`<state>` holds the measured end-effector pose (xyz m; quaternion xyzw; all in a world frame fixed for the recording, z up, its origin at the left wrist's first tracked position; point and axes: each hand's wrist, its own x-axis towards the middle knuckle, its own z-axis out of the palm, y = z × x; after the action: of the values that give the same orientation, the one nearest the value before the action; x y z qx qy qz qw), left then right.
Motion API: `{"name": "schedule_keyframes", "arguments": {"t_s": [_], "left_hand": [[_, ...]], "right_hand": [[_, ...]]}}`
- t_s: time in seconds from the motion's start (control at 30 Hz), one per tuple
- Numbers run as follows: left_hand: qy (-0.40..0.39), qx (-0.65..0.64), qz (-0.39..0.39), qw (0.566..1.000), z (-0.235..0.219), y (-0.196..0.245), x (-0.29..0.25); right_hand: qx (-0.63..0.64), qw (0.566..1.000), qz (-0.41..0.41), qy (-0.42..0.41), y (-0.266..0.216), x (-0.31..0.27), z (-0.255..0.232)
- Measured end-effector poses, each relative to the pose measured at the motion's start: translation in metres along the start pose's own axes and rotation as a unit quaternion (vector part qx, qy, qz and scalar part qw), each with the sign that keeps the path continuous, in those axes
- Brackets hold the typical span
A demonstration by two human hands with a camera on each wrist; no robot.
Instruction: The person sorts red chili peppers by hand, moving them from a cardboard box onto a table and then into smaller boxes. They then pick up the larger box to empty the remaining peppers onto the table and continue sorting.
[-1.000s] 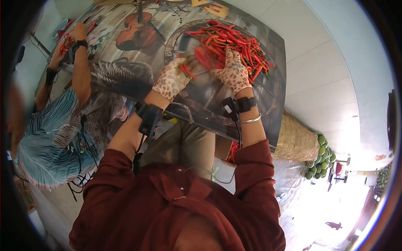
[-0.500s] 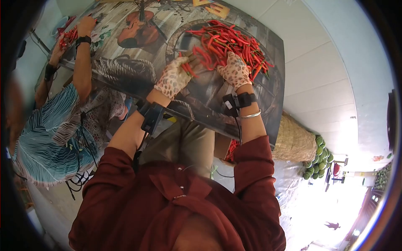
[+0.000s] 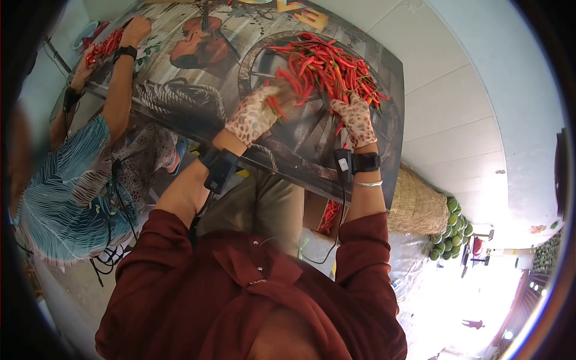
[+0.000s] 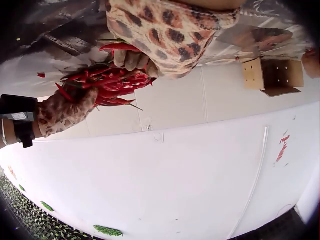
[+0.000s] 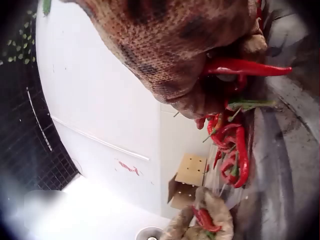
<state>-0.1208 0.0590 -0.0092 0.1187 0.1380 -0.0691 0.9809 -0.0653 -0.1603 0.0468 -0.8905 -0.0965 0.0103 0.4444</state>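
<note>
While our gloved left hand (image 3: 257, 114) pinches a few red chillies (image 3: 277, 107), our right hand (image 3: 356, 120) rests with fingers curled among the chilli pile (image 3: 327, 66) near the surface's (image 3: 180, 96) far edge; light and easily bruised, they look best taken by the stem.

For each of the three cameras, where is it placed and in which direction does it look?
Head: worn on the head, looks down at the red chillies on the printed table; both gloved hands, arms and red sleeves show.
Left wrist: on the left wrist, looks along the left hand gripping chillies.
Right wrist: on the right wrist, looks past the right hand pinching a chilli.
Both wrist views share the cardboard box.
</note>
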Motion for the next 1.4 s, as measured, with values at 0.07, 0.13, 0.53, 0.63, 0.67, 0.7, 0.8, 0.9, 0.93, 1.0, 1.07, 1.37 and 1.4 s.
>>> {"name": "schedule_keyframes", "arguments": {"t_s": [0.07,0.13,0.53,0.63,0.67,0.7,0.8,0.9,0.93,1.0,1.07,1.37,1.4], "left_hand": [[-0.040,0.013,-0.009,0.999,0.001,-0.009,0.001],[-0.100,0.051,-0.016,0.993,0.005,-0.017,-0.002],[-0.017,0.097,-0.004,0.995,0.022,-0.013,-0.019],[0.032,0.086,0.011,0.996,0.024,-0.007,-0.017],[0.027,0.103,0.022,0.994,0.022,-0.004,-0.016],[0.027,0.102,0.022,0.994,0.022,-0.003,-0.017],[0.060,0.117,0.041,0.990,0.022,0.003,-0.021],[0.037,0.166,0.124,0.978,0.001,0.012,-0.003],[0.032,0.124,0.108,0.986,0.000,0.015,0.002],[0.027,0.093,0.098,0.990,-0.007,0.022,0.003],[0.023,0.039,0.100,0.994,-0.012,0.027,0.010],[0.025,-0.033,0.109,0.993,-0.017,0.040,0.008],[0.033,-0.034,0.106,0.993,-0.015,0.040,0.007]], "right_hand": [[0.075,0.997,0.008,-0.003,-0.008,-0.001,0.002],[-0.056,0.998,-0.012,-0.040,-0.023,-0.002,0.007],[-0.040,0.985,-0.124,-0.117,-0.034,-0.023,0.091],[-0.191,0.937,-0.290,-0.030,-0.050,-0.033,0.089],[-0.191,0.937,-0.290,-0.031,-0.057,-0.037,0.087],[-0.168,0.942,-0.285,-0.051,-0.065,-0.041,0.084],[-0.124,0.949,-0.282,-0.064,-0.064,-0.039,0.086],[-0.067,0.953,-0.287,-0.074,-0.075,-0.038,0.081],[-0.030,0.952,-0.290,-0.091,-0.079,-0.038,0.078],[-0.015,0.964,-0.254,-0.076,-0.075,-0.031,0.073],[0.010,0.982,-0.178,-0.054,-0.070,-0.018,0.067],[-0.347,0.926,-0.144,-0.040,-0.048,0.031,0.083],[-0.364,0.918,-0.147,-0.056,-0.051,0.033,0.084]]}}
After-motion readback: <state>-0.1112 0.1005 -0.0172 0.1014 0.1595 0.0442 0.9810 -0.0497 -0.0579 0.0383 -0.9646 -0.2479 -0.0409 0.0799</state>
